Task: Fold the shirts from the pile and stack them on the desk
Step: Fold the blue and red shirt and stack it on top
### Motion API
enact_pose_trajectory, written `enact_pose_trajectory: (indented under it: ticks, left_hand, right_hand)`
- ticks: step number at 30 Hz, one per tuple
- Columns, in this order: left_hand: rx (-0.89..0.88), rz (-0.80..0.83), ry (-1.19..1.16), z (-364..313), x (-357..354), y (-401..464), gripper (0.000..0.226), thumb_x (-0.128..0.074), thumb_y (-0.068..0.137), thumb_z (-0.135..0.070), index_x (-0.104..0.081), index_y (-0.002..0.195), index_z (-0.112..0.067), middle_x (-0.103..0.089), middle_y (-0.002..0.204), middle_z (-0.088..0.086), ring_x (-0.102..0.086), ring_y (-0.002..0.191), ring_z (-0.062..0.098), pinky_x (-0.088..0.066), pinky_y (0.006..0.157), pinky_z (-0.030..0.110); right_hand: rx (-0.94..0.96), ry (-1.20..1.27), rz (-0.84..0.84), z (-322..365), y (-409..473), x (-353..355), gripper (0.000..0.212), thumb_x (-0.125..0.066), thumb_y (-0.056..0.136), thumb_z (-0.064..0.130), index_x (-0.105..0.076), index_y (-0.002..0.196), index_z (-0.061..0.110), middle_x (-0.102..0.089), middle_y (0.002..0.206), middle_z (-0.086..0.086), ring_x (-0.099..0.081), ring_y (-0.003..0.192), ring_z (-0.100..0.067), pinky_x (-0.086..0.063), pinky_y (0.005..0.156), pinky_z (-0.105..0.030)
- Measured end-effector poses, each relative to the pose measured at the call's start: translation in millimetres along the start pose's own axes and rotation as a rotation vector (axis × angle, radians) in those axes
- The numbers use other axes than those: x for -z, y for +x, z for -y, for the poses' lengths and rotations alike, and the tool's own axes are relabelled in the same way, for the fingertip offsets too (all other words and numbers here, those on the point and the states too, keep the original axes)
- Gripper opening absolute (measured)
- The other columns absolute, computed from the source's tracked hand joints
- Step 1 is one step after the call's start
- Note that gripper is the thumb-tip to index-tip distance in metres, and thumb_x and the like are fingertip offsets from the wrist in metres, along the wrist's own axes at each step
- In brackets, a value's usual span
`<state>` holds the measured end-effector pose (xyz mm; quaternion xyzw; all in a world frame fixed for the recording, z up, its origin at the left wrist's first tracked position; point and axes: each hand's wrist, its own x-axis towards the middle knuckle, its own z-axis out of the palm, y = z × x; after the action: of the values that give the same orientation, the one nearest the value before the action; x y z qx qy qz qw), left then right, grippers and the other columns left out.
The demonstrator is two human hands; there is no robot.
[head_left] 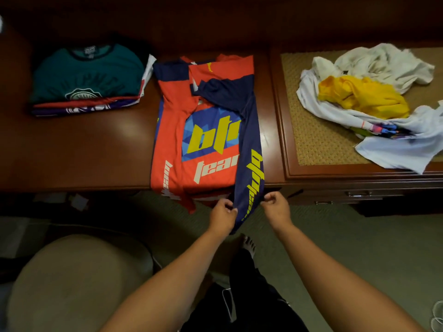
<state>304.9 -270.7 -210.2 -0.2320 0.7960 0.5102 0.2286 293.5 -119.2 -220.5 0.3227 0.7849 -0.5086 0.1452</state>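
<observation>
A red and navy long-sleeved jersey with yellow lettering lies on the dark wooden desk, its sides folded inward. Its navy sleeve runs down the right side and hangs over the desk's front edge. My left hand pinches the sleeve's left edge near the cuff. My right hand pinches its right edge. A stack of folded shirts, teal on top, sits at the left of the desk. The unfolded pile, white and yellow, lies at the right.
The pile rests on a woven-topped side cabinet with drawer handles below. A beige cushioned chair stands at the lower left. My bare foot shows on the carpet below the desk.
</observation>
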Motion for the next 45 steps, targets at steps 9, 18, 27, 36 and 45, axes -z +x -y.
enact_pose_trajectory:
  ticks: [9,18,27,36,45]
  left_hand:
    - [-0.041,0.101,0.111,-8,34,-2,0.021,-0.058,0.092,-0.012,-0.062,0.111,-0.005,-0.064,0.114,0.012,-0.059,0.108,0.026,-0.045,0.094,0.032]
    - [-0.166,0.081,0.085,-39,62,-2,0.01,-0.054,0.092,-0.01,-0.062,0.097,-0.011,-0.066,0.102,0.015,-0.06,0.091,0.026,-0.048,0.082,0.032]
    - [-0.147,0.074,0.156,-120,54,77,0.013,-0.05,0.093,-0.013,-0.062,0.093,-0.012,-0.063,0.094,0.009,-0.056,0.083,0.025,-0.044,0.07,0.031]
    - [-0.127,-0.024,0.338,-168,14,179,0.017,-0.055,0.093,-0.021,-0.064,0.087,-0.007,-0.067,0.096,0.013,-0.06,0.091,0.031,-0.035,0.065,0.027]
    - [-0.181,-0.135,0.289,-169,21,205,0.027,-0.059,0.091,-0.015,-0.047,0.067,-0.012,-0.055,0.072,0.012,-0.053,0.073,0.029,-0.03,0.061,0.032]
  right_hand:
    - [0.009,-0.111,0.009,2,-30,1,0.016,-0.058,0.091,0.006,-0.062,0.106,0.003,-0.059,0.097,-0.007,-0.052,0.091,-0.018,-0.036,0.077,-0.022]
    - [0.139,-0.164,-0.029,52,-40,8,0.013,-0.053,0.091,0.011,-0.063,0.099,0.011,-0.063,0.104,-0.009,-0.057,0.099,-0.024,-0.038,0.076,-0.025]
    - [0.196,-0.177,-0.03,119,43,9,0.018,-0.047,0.091,0.005,-0.061,0.103,0.004,-0.064,0.097,-0.014,-0.057,0.083,-0.024,-0.038,0.063,-0.026]
    - [0.208,-0.269,0.012,166,149,-8,0.007,-0.048,0.094,0.01,-0.054,0.095,0.013,-0.059,0.081,-0.003,-0.056,0.076,-0.021,-0.037,0.059,-0.027]
    - [0.164,-0.418,0.042,181,186,-12,0.003,-0.049,0.092,0.004,-0.051,0.09,0.006,-0.056,0.086,-0.008,-0.053,0.078,-0.021,-0.038,0.063,-0.026]
